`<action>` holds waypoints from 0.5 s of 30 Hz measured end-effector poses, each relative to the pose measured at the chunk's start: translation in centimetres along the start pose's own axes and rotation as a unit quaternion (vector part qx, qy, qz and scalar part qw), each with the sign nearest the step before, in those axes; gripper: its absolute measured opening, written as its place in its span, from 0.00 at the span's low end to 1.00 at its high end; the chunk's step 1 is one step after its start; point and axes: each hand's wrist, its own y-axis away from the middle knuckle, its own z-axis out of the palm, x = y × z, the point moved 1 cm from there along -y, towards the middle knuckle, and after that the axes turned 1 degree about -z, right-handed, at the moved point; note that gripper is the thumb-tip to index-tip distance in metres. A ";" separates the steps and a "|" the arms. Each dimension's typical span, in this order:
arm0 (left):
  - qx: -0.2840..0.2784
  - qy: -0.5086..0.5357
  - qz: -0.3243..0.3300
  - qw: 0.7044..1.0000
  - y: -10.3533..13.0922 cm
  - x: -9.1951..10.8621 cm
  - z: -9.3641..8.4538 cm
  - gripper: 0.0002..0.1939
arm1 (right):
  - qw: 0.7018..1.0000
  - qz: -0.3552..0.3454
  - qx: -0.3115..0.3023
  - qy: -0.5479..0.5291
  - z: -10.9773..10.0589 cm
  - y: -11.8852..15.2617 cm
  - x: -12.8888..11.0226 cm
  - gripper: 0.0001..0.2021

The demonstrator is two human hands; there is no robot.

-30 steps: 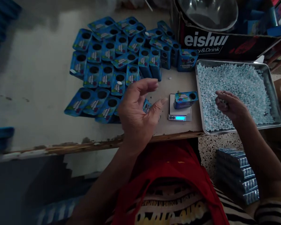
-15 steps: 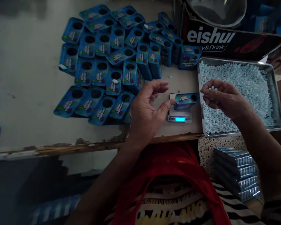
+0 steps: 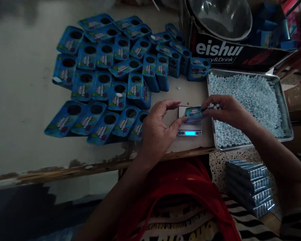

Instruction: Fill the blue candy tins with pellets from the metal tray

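A small blue candy box stands on a digital scale with a lit blue display. My left hand is beside it, thumb and fingers spread apart, the thumb tip at the box's left edge. Over the right end of the box, my right hand is closed around several pale candies, its fingertips covering the box's hole. To the right lies a metal tray filled with loose white and pale blue candies.
Many blue boxes with round holes stand in rows on the table at left. Behind the tray is a black carton holding a metal bowl. Wrapped packs are stacked below, beyond the table's worn edge.
My right hand has moved left from above the tray to the box's hole, carrying candies. My left hand stays spread beside the scale. The view has shifted slightly.
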 end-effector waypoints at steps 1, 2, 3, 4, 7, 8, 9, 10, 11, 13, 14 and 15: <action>0.000 0.003 0.001 1.000 0.0 -0.1 -0.1 0.20 | 1.000 -0.002 0.005 0.019 0.0 0.0 -0.1 0.08; -0.001 0.005 0.001 1.000 0.0 -0.2 -0.1 0.21 | 0.999 -0.002 0.010 0.033 0.1 0.1 -0.1 0.09; -0.002 0.005 0.000 1.000 0.0 -0.3 -0.1 0.21 | 0.999 0.002 0.013 0.041 0.2 0.1 -0.2 0.09; -0.004 0.003 -0.002 1.000 0.0 -0.3 -0.2 0.21 | 0.999 0.007 0.012 0.043 0.3 0.2 -0.3 0.09; -0.007 -0.006 -0.005 1.000 0.0 -0.4 -0.2 0.22 | 1.000 0.028 -0.004 -0.006 0.5 0.2 -0.3 0.09; -0.007 -0.008 -0.005 1.000 -0.1 -0.4 -0.3 0.22 | 0.999 0.035 -0.001 -0.042 0.3 0.3 -0.1 0.10; -0.009 -0.010 -0.005 1.000 -0.1 -0.3 -0.3 0.22 | 0.995 0.042 0.015 -0.086 -0.1 0.4 0.3 0.12; -0.011 -0.013 -0.004 1.000 -0.2 -0.2 -0.4 0.21 | 0.988 0.049 0.046 -0.135 -0.8 0.5 0.8 0.13; -0.012 -0.015 -0.002 1.000 -0.2 -0.1 -0.6 0.21 | 0.977 0.057 0.086 -0.187 -1.8 0.7 1.5 0.14; -0.012 -0.015 0.005 1.000 -0.3 0.3 -1.0 0.20 | 0.948 0.073 0.164 -0.261 -4.3 1.4 3.7 0.16; -0.011 -0.012 0.010 1.000 -0.4 0.5 -1.1 0.20 | 0.941 0.086 0.185 -0.270 -5.5 2.0 5.0 0.17; -0.011 -0.004 0.017 1.000 -0.4 0.8 -1.3 0.20 | 0.939 0.101 0.198 -0.261 -6.5 2.7 6.3 0.16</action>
